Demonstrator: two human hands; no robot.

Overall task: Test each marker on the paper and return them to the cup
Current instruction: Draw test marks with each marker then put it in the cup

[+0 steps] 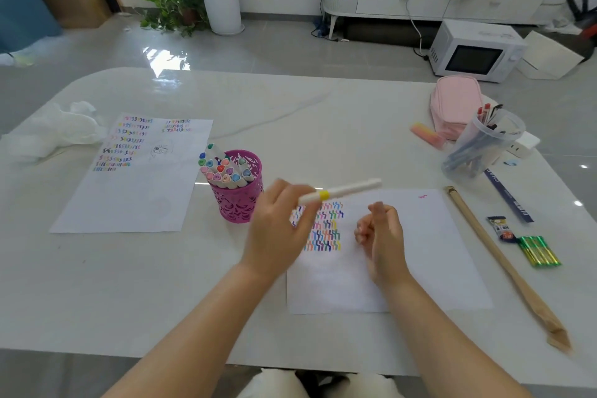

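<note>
While the left hand (280,227) hovers just right of the cup (237,207), its fingers and thumb pinch one white marker (343,191) by its left end. The marker's long axis runs nearly level, left to right across the view, with the free end pointing right and tilted slightly up and away. A yellow band circles it close to the fingers. It is blurred, so I cannot tell if either end is capped. It sits in the air above the top edge of the near paper (420,255), over a block of coloured strokes (324,228).

The right hand (382,237) hangs above that same sheet, just right of the strokes, with fingers curled in toward the palm and nothing visible in them.

The one pink openwork cup stands upright on the table (129,284) between two sheets. It holds a packed bunch of markers (223,171), more than ten, leaning left; an exact count is not possible. The second sheet (135,197), to the left, carries rows of coloured marks.

Far right: one clear tub of pens (481,152), one pink pencil case (452,103), one long wooden stick (504,265).
</note>
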